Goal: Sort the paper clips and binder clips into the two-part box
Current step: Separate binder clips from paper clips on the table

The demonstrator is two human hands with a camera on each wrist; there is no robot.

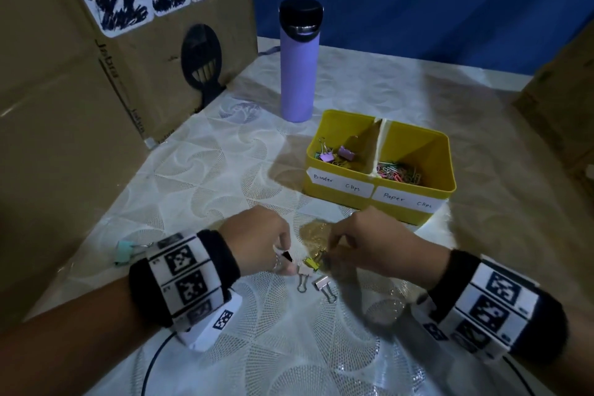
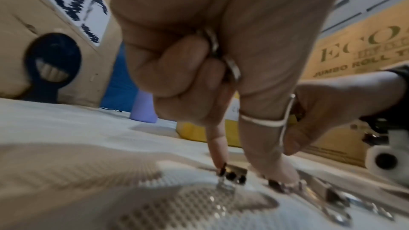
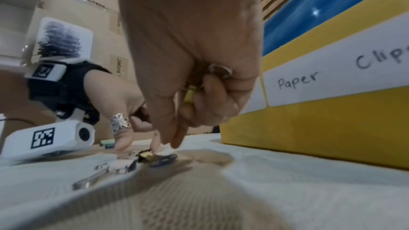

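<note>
Before the yellow box [image 1: 379, 193], left hand [image 1: 257, 243] pinches a pink binder clip [image 1: 303, 270]; right hand [image 1: 369, 244] pinches a yellow binder clip [image 1: 312, 263].

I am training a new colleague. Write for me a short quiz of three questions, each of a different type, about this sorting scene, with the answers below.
1. True or false: the purple bottle lies on its side.
2. Multiple choice: in the yellow box, the compartment labelled "Paper Clips" is the one A) nearer the bottle, B) farther from the bottle.
3. Short answer: what colour is the binder clip lying apart, beside the left wrist?

Key
1. False, it stands upright.
2. B.
3. Light green; the left hand and the right hand work on other clips in front of the box.
</note>
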